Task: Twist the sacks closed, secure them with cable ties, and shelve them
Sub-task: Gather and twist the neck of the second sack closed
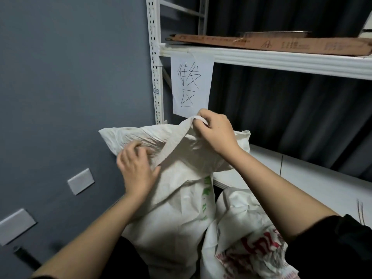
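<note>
A white woven sack with green print point(181, 214) stands in front of the shelving, its mouth loose and spread wide. My right hand point(213, 129) pinches the top edge of the sack mouth and holds it up. My left hand point(138, 170) presses on and gathers the crumpled fabric on the left side of the mouth. A second white sack with red print point(241, 236) stands to the right, its top crumpled. Thin cable ties point(361, 212) lie on the white lower shelf point(314, 178) at the right edge.
A white metal rack upright point(156, 63) stands against the grey wall point(70, 87). The upper shelf point(281, 59) carries a flat cardboard piece point(261, 44), and a handwritten paper sign point(191, 85) hangs from its edge. Grey wall plates point(81, 181) sit low on the left.
</note>
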